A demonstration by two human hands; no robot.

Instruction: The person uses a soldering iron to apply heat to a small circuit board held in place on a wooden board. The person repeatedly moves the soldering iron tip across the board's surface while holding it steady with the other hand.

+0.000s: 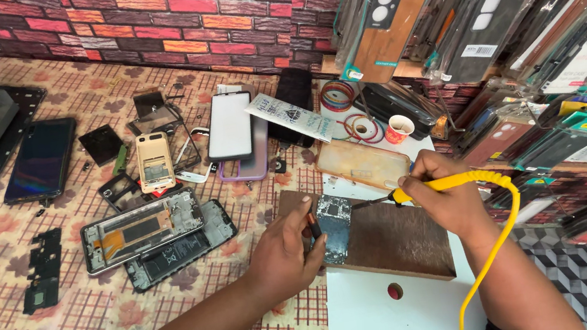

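I read this as the soldering step: my right hand has its fingers wrapped round a yellow soldering iron, tip resting on the small circuit board lying on the brown wooden board. My left hand pinches the circuit board's left edge to steady it (a small dark piece shows between the fingertips; I cannot tell what). Next calls for a steady tip and a firm pinch. Opened phones lie well apart on the left.
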